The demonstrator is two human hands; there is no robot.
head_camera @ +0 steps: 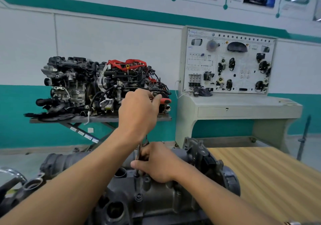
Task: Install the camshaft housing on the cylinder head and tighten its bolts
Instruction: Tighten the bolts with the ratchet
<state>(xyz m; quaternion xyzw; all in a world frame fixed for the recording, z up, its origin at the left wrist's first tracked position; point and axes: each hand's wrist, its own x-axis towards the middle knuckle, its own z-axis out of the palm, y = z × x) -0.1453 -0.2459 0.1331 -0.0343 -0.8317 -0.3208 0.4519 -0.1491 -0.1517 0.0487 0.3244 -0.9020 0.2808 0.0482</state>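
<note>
View low centre, 6 o'clock: camshaft housing (156, 195) on the engine, wood-top counter (260, 172) at its 3 o'clock. The right grip (156, 162) rests on the housing top, fingers curled round the tool shaft (139, 150). The left grip (139, 110) is at 12 o'clock from the right one, closed round the red tool handle (165, 101). Shaft tip meets the housing at 7 o'clock of the right grip.
</note>
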